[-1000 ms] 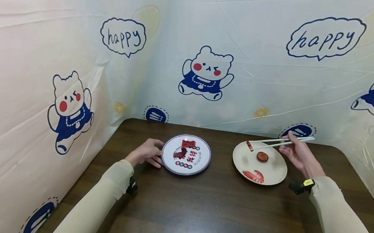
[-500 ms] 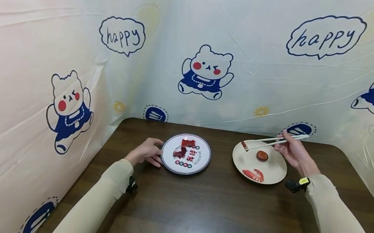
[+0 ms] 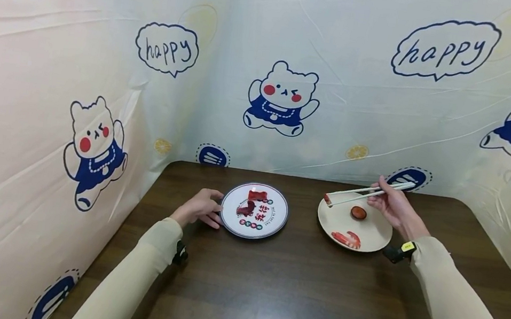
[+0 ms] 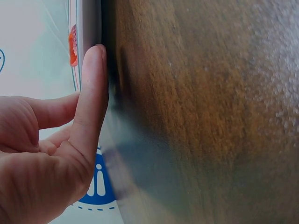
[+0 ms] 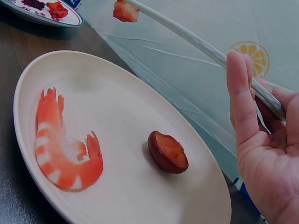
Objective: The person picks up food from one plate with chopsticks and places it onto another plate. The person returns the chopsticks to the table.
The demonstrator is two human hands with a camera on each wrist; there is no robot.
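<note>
My right hand (image 3: 396,210) grips a pair of white chopsticks (image 3: 369,194). Their tips pinch a small red-and-pale food piece (image 5: 126,11), held up above the left rim of the cream plate (image 3: 378,240). On that plate lie a striped shrimp (image 5: 51,154) and a round brown slice (image 5: 168,152). My left hand (image 3: 200,208) holds the left rim of the white plate with printed lettering (image 3: 277,213), its thumb at the rim and a straight finger along the side. On the printed plate rest a red piece (image 3: 257,196) and a dark red piece (image 3: 246,209).
Both plates stand on a dark wooden table (image 3: 286,293), with a gap between them. A pale curtain (image 3: 339,111) printed with bears and lettering surrounds the table at the back and sides.
My right hand has moved left with the chopsticks, taking the pinched food piece from over the cream plate to its left rim. My left hand and the printed plate have stayed in place.
</note>
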